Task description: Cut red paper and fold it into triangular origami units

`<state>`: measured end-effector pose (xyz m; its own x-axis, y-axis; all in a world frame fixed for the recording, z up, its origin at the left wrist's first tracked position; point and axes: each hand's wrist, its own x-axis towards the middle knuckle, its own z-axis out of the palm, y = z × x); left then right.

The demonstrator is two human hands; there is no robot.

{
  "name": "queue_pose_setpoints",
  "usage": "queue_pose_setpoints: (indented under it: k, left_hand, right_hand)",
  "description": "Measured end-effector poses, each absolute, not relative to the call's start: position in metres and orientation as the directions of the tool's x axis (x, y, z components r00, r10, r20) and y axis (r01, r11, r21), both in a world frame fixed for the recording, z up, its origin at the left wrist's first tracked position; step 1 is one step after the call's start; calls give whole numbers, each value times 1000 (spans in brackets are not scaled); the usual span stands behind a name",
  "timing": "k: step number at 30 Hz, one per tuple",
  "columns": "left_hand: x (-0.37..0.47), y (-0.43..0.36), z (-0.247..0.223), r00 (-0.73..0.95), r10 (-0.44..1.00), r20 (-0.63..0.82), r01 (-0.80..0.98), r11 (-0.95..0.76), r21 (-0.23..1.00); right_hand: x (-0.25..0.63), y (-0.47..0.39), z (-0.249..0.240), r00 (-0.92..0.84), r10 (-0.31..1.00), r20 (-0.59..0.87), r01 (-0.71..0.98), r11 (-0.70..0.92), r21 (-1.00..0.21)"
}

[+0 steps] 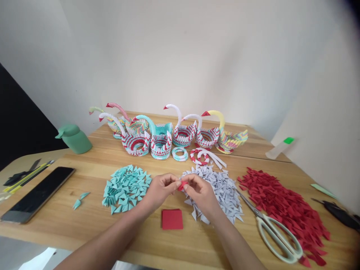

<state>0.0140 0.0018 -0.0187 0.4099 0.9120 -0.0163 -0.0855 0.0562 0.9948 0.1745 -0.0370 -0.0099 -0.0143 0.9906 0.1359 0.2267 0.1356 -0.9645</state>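
A small red paper piece (182,185) is pinched between the fingertips of both hands, above the middle of the table. My left hand (164,187) grips its left side, and my right hand (199,188) grips its right side, partly covering it. Below them a small stack of red paper rectangles (172,219) lies on the wood. Folded teal pieces (128,189) form a pile left of my left hand. Pale grey-white folded pieces (225,195) are heaped beneath and beside my right hand. Farther right spreads a long pile of red folded pieces (281,202).
Several paper swans (160,144) stand at the back, with paper rings (180,154) before them. Scissors (277,236) lie at the right, near a glue bottle (278,148) and black tool (340,214). A phone (38,193) and green container (74,138) are at the left.
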Motion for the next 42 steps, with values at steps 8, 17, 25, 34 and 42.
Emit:
queue_pose_setpoints:
  k: [8, 17, 25, 34, 42]
  left_hand:
    - [14, 0, -18, 425, 904, 40, -117, 11, 993]
    - [17, -4, -26, 411, 910, 54, -38, -42, 998]
    - [20, -7, -23, 405, 912, 73, -9, -76, 997]
    - [16, -1, -14, 360, 933, 22, -129, 26, 991]
    - [17, 2, -21, 361, 932, 8, -161, 54, 986]
  right_hand:
    - [173, -37, -10, 45, 980, 192, 265, 174, -948]
    - [171, -35, -14, 86, 990, 116, 129, 104, -986]
    - [168, -34, -16, 108, 988, 113, 117, 100, -988]
    - [181, -35, -9, -43, 995, 91, 92, 94, -991]
    - [178, -33, -15, -2, 990, 144, 174, 143, -974]
